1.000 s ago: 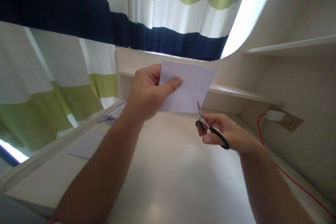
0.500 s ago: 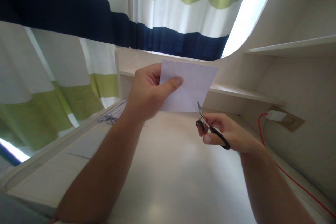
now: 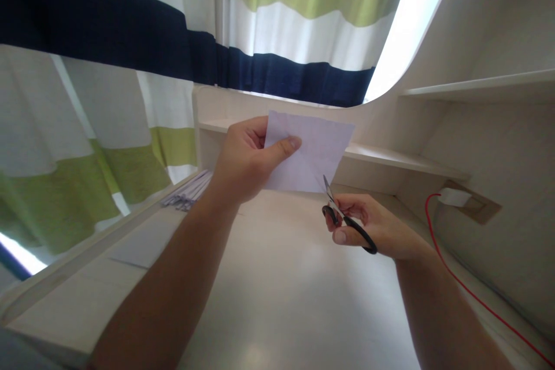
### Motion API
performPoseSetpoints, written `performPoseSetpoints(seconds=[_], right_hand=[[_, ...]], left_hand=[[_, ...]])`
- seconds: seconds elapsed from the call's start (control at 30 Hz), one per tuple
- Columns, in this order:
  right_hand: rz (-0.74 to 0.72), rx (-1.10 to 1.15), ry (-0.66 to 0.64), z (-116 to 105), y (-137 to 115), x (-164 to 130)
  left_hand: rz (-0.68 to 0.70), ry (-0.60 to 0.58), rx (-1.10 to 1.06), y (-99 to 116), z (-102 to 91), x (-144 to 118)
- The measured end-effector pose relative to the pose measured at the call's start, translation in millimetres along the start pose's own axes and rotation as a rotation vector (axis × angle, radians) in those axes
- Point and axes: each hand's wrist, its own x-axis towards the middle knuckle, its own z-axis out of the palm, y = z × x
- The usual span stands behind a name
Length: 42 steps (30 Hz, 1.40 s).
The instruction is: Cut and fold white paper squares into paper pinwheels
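My left hand (image 3: 249, 159) pinches a white sheet of paper (image 3: 314, 147) by its left side, thumb on the near face and the other fingers hidden behind. The sheet is held up above the desk. In my right hand (image 3: 359, 222) is a pair of scissors (image 3: 329, 193) with black handles, thumb and fingers at the loops. The blades point up and lie at the sheet's lower edge, near its right corner. How far the blades are parted is hard to make out.
On the pale desk (image 3: 277, 289), a bundle of paper strips (image 3: 188, 191) lies at the back left, with a flat white sheet (image 3: 141, 243) nearer. Shelves (image 3: 390, 157) line the back and right. A red cable (image 3: 451, 269) runs from a white plug (image 3: 455, 196) down the right side.
The whole view has shifted slightly, so things appear a little lower. Both hands keep their grips, and the scissors stay at the paper's lower edge.
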Motion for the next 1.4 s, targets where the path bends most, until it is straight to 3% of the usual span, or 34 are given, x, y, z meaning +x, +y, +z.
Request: performPoseSetpoints(seconds=[0.4,1.4], right_hand=[[0.05,-0.041,0.024,6,-1,3],[0.147,0.032,0.106,8,1,5]], left_hand=[[-0.092,-0.074,-0.22,-30,-6.8,17],[-0.128,-0.033,-0.244,-31,-5.9,17]])
